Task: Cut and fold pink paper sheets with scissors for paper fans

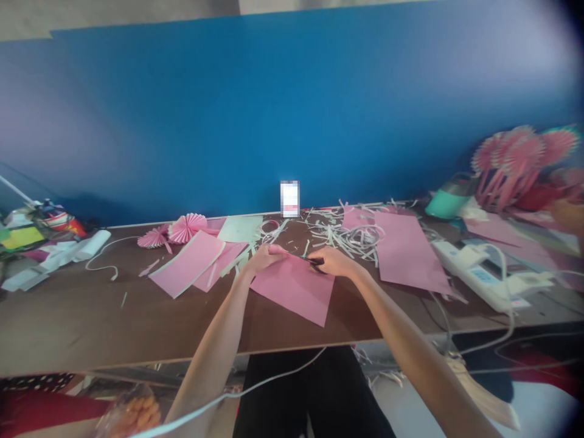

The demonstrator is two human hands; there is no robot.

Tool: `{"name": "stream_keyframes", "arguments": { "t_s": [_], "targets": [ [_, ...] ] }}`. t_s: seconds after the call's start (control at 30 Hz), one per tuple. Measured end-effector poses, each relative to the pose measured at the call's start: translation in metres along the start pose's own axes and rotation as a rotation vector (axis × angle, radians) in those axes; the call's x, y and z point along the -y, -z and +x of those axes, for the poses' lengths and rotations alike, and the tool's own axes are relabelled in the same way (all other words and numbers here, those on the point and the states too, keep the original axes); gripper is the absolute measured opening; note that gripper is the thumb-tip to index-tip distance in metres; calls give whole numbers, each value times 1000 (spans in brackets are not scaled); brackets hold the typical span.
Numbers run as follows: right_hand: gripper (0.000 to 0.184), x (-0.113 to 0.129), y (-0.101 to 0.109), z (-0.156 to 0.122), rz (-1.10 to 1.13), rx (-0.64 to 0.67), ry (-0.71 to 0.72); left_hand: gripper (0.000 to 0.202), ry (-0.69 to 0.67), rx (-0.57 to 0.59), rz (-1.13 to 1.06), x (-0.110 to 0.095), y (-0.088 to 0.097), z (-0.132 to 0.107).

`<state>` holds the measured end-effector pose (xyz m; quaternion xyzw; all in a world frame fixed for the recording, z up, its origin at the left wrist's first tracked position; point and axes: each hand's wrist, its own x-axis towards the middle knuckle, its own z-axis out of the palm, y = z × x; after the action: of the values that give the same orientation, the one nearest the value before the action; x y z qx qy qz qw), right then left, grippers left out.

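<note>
In front of me a pink sheet of paper (294, 289) hangs low over the brown table, tilted. My left hand (269, 258) pinches its upper left edge. My right hand (331, 261) is closed round a pair of scissors (316, 261) with dark handles, whose blades lie along the sheet's top edge. Thin pale paper strips (351, 240) are heaped just beyond my right hand. To the left of my left hand lie more pink sheets (189, 264) with pale borders, one over another.
Folded pink paper fans (188, 227) lie at the back left. A phone (289, 199) stands against the blue partition (283, 109). On the right are a large pink sheet (408, 252), a white power strip (483, 277) with cords and a teal container (447, 199). A white cable (269, 380) crosses before my lap.
</note>
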<state>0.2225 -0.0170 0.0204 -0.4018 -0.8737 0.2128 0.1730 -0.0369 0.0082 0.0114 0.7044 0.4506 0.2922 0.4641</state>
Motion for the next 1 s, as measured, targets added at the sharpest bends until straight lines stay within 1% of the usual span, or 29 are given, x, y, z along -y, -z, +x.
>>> {"name": "stream_keyframes", "arguments": {
  "t_s": [0.1,0.3,0.5,0.6,0.8,1.0],
  "targets": [
    [12,-1,0,1,5,5,-5,45,-7,-5,0,1,1,0],
    [13,2,0,1,30,2,2,40,-33,44,-24,0,0,0],
    [12,4,0,1,-3,-8,1,39,-32,23,6,-4,-1,-1],
    [13,4,1,0,-4,-4,-9,39,-42,31,-4,-5,-1,-2],
    [14,3,0,0,3,-1,-19,38,-28,53,-25,-6,-2,-3],
    [16,1,-1,0,6,15,-23,39,8,51,-39,-5,-2,-3]
  ]
}}
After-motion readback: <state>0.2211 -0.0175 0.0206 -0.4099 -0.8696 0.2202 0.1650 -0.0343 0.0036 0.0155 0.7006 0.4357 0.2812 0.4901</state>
